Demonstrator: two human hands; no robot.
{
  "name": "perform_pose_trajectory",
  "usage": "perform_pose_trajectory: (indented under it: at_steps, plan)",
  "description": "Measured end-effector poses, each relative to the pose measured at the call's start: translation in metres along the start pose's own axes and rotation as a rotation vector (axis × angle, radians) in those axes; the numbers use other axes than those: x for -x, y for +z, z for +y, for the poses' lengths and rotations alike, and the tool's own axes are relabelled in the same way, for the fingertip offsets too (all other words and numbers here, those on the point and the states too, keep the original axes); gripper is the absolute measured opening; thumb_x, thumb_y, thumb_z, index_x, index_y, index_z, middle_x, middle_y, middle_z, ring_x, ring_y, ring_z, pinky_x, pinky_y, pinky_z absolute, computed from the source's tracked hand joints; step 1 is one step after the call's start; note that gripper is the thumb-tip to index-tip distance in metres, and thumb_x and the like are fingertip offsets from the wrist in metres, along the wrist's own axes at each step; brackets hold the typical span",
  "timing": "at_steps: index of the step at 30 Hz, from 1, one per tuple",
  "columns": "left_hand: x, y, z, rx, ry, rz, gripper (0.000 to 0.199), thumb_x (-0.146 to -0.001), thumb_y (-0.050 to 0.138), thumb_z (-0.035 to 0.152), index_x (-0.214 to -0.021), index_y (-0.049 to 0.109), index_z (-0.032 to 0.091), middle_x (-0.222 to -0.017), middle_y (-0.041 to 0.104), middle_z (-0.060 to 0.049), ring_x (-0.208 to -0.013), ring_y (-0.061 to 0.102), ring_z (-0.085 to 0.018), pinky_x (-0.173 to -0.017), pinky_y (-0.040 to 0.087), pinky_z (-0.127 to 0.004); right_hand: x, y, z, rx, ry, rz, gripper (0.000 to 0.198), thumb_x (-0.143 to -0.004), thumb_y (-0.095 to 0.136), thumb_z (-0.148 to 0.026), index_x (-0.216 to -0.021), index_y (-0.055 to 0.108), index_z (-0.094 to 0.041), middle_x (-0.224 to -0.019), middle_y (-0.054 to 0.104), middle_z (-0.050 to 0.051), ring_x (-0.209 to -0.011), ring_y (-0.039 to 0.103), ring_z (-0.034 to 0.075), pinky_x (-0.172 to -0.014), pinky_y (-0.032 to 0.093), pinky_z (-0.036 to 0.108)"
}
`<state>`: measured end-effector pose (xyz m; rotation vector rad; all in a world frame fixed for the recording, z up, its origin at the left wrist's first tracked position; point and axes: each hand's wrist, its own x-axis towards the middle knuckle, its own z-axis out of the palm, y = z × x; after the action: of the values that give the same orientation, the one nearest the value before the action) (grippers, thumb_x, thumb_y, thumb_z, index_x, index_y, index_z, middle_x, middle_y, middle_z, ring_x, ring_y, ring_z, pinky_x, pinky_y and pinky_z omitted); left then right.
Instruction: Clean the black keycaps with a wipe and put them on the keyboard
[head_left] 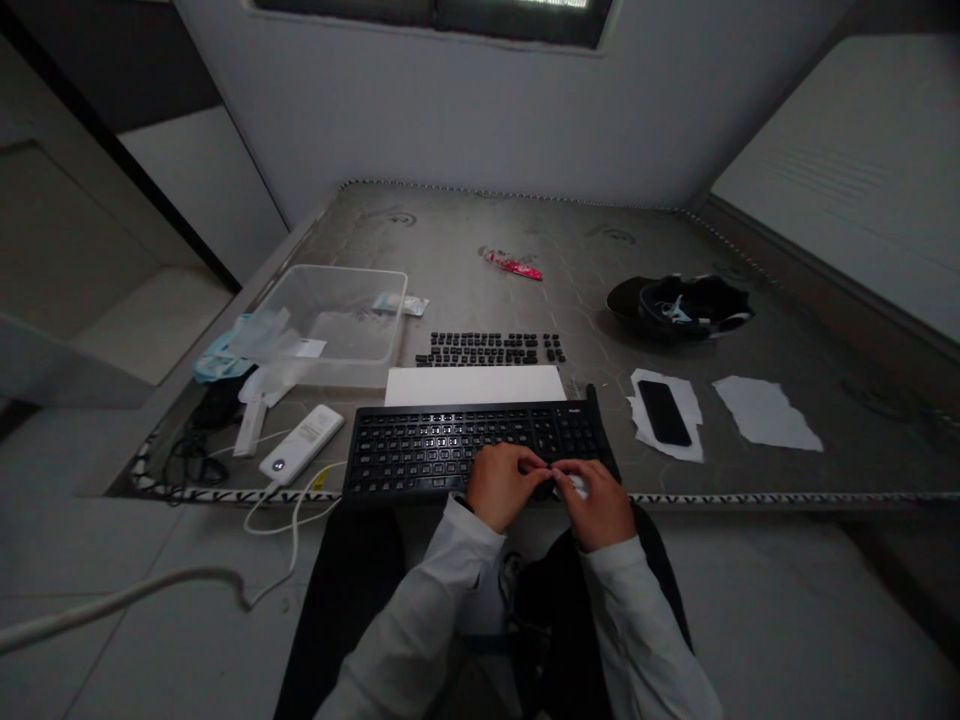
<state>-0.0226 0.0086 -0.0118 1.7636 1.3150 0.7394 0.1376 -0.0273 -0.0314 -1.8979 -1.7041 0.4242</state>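
Note:
A black keyboard [409,450] lies along the table's front edge, its key positions looking bare of caps over much of its width. Above its right part, my left hand [504,485] and my right hand [596,505] meet fingertip to fingertip, both pinched closed. Between the fingertips is a small dark piece [551,470], too small to name surely. A bit of white material [578,484], perhaps tissue, shows within my right hand. Black keycaps [484,350] stand in rows behind the keyboard, beyond a long white strip or box [474,385].
At left are a clear plastic bin [345,375], a white power bank [304,443] and cables [296,530]. To the right, a phone [664,413] rests on white paper, near another paper sheet [766,411] and a black cap [679,308]. A red packet [514,265] lies farther back.

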Motion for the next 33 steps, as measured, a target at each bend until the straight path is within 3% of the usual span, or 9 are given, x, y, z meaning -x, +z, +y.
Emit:
perform_pose_trajectory:
  at_steps: [8,27,33]
  plan:
    - [0.0,0.003,0.004,-0.034,-0.06,-0.008,0.016,-0.076,0.057,0.027,-0.081,0.071,0.023,-0.077,0.073,-0.001,-0.071,0.065,-0.014,-0.068,0.048,-0.024,0.002,0.0,0.009,-0.108,-0.07,-0.039,0.028,-0.077,0.056,-0.043,-0.092,0.068,-0.022,-0.085,0.061,0.006,-0.08,0.059,0.021,-0.076,0.046,0.033]
    - [0.002,0.01,0.007,-0.051,-0.034,0.006,0.016,-0.077,0.057,0.027,-0.082,0.071,0.023,-0.077,0.072,-0.001,-0.071,0.065,-0.014,-0.069,0.047,-0.023,0.0,-0.001,0.017,-0.028,-0.175,-0.093,0.025,-0.08,0.054,-0.039,-0.097,0.065,-0.024,-0.09,0.06,0.005,-0.083,0.059,0.02,-0.074,0.047,0.031]
    - [0.001,-0.002,0.01,-0.092,-0.045,0.019,0.019,-0.08,0.053,0.026,-0.085,0.071,0.023,-0.083,0.072,-0.001,-0.077,0.065,-0.016,-0.075,0.046,-0.026,0.0,-0.002,0.019,0.028,-0.2,-0.067,0.024,-0.084,0.049,-0.036,-0.098,0.065,-0.026,-0.092,0.061,0.005,-0.083,0.06,0.018,-0.073,0.047,0.028]
